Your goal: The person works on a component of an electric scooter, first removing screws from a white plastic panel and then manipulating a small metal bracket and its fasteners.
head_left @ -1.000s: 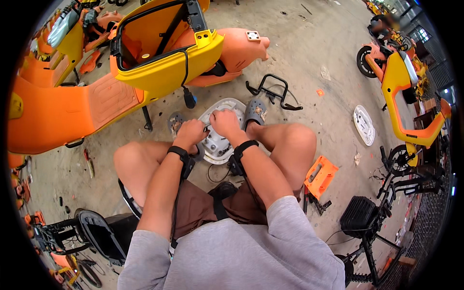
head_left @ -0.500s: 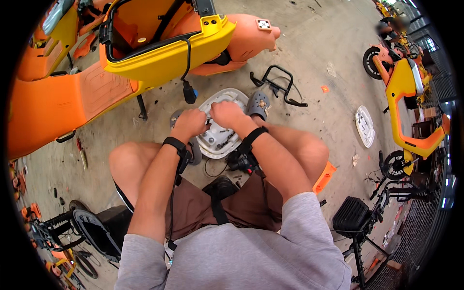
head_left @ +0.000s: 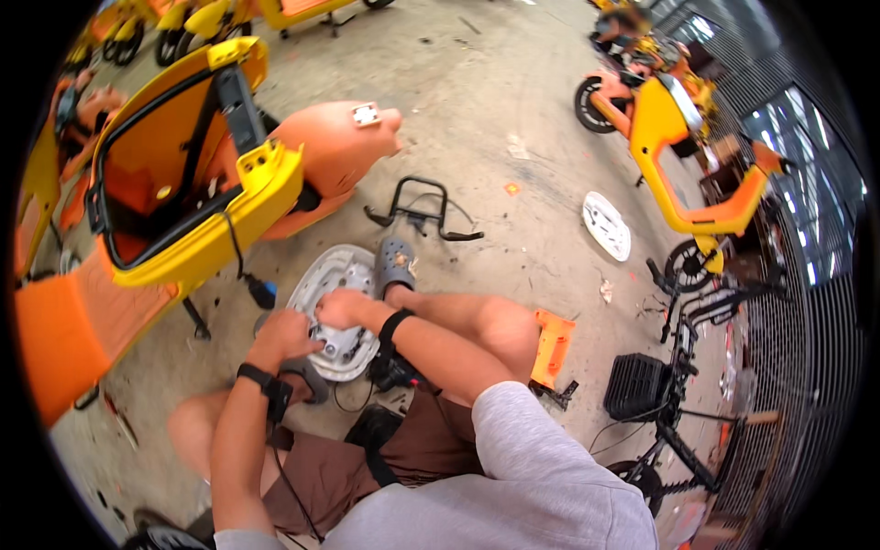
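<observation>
A white plastic panel (head_left: 346, 258) lies on the floor between my feet, with small dark and metal parts scattered in its hollows. Over its near left part, my left hand (head_left: 286, 334) is closed, fingers curled in. My right hand (head_left: 342, 309) is closed too, just beside the left one and a little farther out. What the fingers pinch, if anything, is too small or covered to make out. Black straps circle both wrists. A grey clog (head_left: 395, 262) on my foot stands by the panel's right edge.
An orange and yellow scooter body (head_left: 211, 261) with a hanging black cable rises at the left. Beyond the panel lies a black tubular frame (head_left: 443, 203). On the right are another white panel (head_left: 606, 225), an orange part (head_left: 552, 348), a yellow scooter (head_left: 660, 174) and a black basket (head_left: 634, 387).
My view has swung to the right, so the scooters, panel and hands sit farther left in the picture. Both hands remain closed over the white panel.
</observation>
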A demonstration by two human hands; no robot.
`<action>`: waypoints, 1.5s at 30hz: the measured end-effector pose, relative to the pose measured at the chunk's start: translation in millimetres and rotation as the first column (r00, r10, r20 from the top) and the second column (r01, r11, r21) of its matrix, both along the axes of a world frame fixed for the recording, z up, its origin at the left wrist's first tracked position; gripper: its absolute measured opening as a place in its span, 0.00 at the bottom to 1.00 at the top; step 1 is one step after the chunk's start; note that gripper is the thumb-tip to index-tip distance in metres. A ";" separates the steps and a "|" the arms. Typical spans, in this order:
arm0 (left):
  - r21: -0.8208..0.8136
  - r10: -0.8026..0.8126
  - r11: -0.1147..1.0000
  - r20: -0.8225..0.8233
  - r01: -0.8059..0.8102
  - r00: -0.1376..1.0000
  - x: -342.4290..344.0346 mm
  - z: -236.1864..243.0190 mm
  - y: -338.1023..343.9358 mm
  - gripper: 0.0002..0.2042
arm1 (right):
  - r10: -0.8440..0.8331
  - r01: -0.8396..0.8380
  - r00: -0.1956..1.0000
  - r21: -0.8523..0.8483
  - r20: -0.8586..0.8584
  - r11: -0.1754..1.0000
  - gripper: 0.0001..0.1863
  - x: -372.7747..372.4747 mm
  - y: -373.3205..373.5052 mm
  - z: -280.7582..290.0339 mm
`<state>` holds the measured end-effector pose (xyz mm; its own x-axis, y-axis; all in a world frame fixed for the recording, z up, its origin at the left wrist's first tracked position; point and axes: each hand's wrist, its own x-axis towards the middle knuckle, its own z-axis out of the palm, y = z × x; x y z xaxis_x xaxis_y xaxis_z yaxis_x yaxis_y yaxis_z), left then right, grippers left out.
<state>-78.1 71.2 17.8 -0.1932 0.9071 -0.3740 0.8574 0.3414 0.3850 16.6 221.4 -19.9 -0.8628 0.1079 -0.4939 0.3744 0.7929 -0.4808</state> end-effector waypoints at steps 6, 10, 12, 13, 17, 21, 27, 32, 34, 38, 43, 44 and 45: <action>0.107 0.166 0.978 0.114 -0.179 0.979 5.4 8.8 -20.9 0.22 | -0.108 0.108 0.994 -0.084 0.004 0.991 0.22 7.0 -23.1 18.2; 0.165 0.317 0.920 0.218 -0.355 0.923 23.9 20.4 -23.1 0.18 | -0.114 0.114 0.993 0.024 -0.004 0.993 0.22 13.9 -18.8 23.5; 0.269 0.406 0.859 0.159 -0.435 0.900 25.7 -3.3 -37.9 0.16 | -0.079 0.081 0.996 0.063 -0.035 0.995 0.21 10.3 -25.9 35.9; 0.285 0.495 0.810 0.133 -0.512 0.858 27.1 -14.9 -42.9 0.16 | -0.051 0.053 0.998 0.061 -0.037 0.997 0.21 7.6 -29.7 42.5; 0.409 0.699 0.603 0.143 -0.685 0.701 31.5 -19.1 -40.0 0.17 | -0.041 0.041 0.999 0.037 -0.012 0.998 0.21 2.6 -36.9 45.1; 0.397 0.698 0.575 0.218 -0.715 0.682 14.3 -13.7 -30.6 0.20 | -0.089 0.092 0.990 0.021 -0.113 0.996 0.22 0.6 -34.6 30.8; 0.446 0.692 0.604 0.119 -0.661 0.712 5.2 -24.7 -35.5 0.20 | -0.101 0.102 0.994 0.039 -0.042 0.994 0.26 -2.4 -48.0 41.1; 0.432 0.731 0.603 0.038 -0.670 0.682 -0.2 -17.1 -27.1 0.18 | -0.160 0.161 0.987 -0.032 0.029 0.986 0.29 -2.9 -45.9 42.5; 0.473 0.719 0.583 0.079 -0.661 0.691 -11.3 -27.4 -27.2 0.16 | -0.183 0.182 0.983 -0.015 -0.005 0.983 0.30 -3.4 -52.2 45.8; 0.518 0.647 0.585 0.166 -0.624 0.744 -18.4 -22.3 -18.7 0.16 | -0.236 0.237 0.971 0.000 -0.033 0.972 0.32 -2.6 -53.1 46.6; 0.432 0.694 0.553 0.236 -0.713 0.680 -11.2 -14.4 -17.0 0.15 | -0.252 0.252 0.966 -0.003 -0.053 0.968 0.33 4.7 -60.3 43.0; 0.447 0.708 0.544 0.210 -0.710 0.675 -12.4 -20.8 -19.4 0.15 | -0.234 0.234 0.971 -0.015 -0.044 0.972 0.34 7.6 -60.0 43.8; 0.462 0.723 0.535 0.183 -0.707 0.667 -13.0 -27.7 -21.9 0.15 | -0.214 0.213 0.976 -0.028 -0.036 0.977 0.34 9.1 -56.7 44.8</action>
<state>-91.0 49.3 -10.0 -0.8585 0.5093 0.0597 0.4211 0.6338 0.6488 25.7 164.7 24.9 -0.8397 0.2801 -0.4652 0.5144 0.6846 -0.5164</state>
